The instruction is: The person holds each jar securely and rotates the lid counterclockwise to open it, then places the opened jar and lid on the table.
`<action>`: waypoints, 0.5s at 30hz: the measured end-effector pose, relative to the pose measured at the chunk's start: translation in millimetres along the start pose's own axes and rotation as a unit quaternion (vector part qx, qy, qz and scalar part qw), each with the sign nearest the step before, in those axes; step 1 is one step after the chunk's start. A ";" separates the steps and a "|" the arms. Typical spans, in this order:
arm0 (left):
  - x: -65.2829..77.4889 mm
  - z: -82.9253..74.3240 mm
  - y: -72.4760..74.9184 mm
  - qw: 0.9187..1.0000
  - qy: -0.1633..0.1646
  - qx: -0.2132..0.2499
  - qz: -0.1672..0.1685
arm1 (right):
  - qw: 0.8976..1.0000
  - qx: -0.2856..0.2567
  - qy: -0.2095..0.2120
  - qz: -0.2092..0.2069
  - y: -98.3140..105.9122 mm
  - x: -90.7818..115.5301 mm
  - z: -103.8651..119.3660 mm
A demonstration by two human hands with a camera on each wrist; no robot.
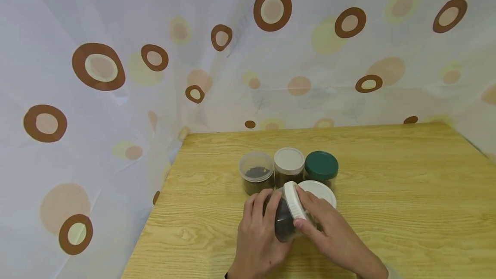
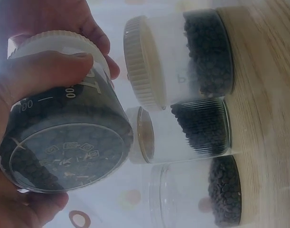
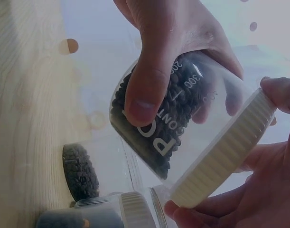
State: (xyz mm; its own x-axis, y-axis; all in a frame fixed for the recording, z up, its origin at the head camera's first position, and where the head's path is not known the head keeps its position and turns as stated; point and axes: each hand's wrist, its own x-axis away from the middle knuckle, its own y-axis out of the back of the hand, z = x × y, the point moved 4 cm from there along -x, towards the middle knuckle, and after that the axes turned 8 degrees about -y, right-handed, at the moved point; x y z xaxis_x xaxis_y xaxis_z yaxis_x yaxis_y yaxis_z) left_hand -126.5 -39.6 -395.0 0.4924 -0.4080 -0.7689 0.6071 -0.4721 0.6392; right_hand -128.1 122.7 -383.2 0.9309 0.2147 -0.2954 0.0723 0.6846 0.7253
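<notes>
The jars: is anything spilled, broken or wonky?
Only the held jar looks askew: it's tilted between the left hand and right hand, while the other jars stand upright. I see no spill or damage.

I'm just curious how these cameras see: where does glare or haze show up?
Head view: fairly even light, small glint on the held jar; left wrist view: hazy, bright glare at the left edge; right wrist view: backdrop nearly white at upper right, highlight on the held jar.
</notes>
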 end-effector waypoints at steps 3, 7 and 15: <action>-0.4 2.7 -3.4 0.999 0.004 0.033 0.005 | 1.000 0.003 0.017 -0.018 1.4 0.7 1.1; 2.0 6.9 -6.5 0.995 0.025 0.093 0.025 | 0.997 0.007 0.059 -0.047 2.7 1.7 6.2; -0.2 12.1 -1.1 0.996 0.012 0.079 0.030 | 0.996 0.000 0.082 -0.029 2.3 -1.3 9.9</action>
State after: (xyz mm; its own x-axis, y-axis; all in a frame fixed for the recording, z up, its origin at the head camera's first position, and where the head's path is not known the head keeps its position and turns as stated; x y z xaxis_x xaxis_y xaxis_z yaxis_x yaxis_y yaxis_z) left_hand -134.8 -48.5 -395.4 0.5397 -0.4213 -0.7288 0.4721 -0.5653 0.6764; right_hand -125.6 117.1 -375.0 0.8539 0.2854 -0.4353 0.1250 0.6994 0.7037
